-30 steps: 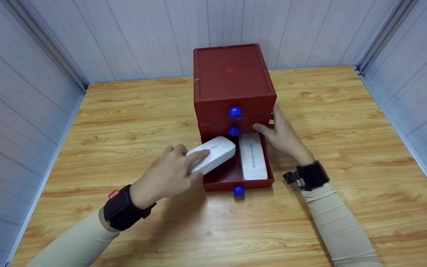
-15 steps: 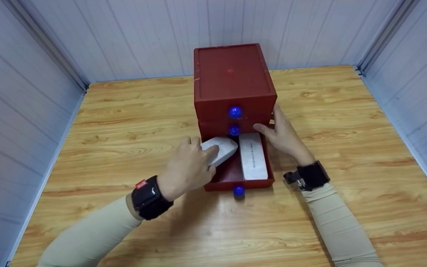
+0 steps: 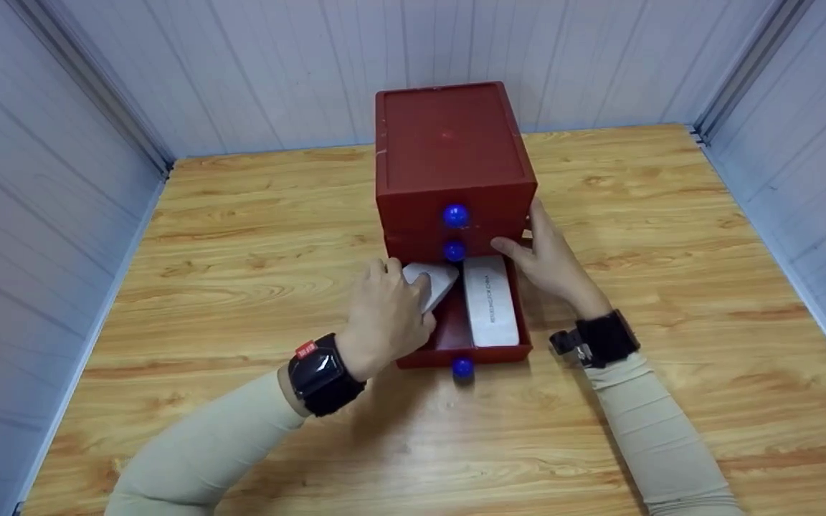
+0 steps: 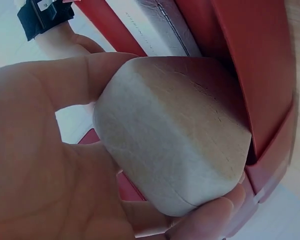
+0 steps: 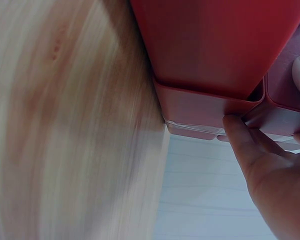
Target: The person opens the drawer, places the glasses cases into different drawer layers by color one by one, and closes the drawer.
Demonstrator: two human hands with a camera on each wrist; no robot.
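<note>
A red plastic drawer cabinet (image 3: 452, 140) stands on the wooden table with its bottom drawer (image 3: 449, 337) pulled out. My left hand (image 3: 388, 312) grips a white hard case (image 3: 433, 279), like a glasses case, tilted over the left half of that drawer. In the left wrist view, thumb and fingers wrap the rounded case (image 4: 165, 135). A second white case (image 3: 490, 304), with small printed lettering, lies lengthwise in the drawer's right half. At the cabinet's right side, my right hand (image 3: 553, 265) touches it, thumb at the middle drawer's front and fairly straight fingers (image 5: 240, 142) along the side.
Blue ball knobs (image 3: 455, 216) sit on the drawer fronts; the upper two drawers are pushed in. Wood-grain tabletop (image 3: 262, 236) extends around the cabinet. Pale panel walls (image 3: 277, 72) bound it at the back and both sides.
My left hand has moved right and slightly forward, bringing the case deeper over the drawer's left half. The right hand and the second case have kept their places.
</note>
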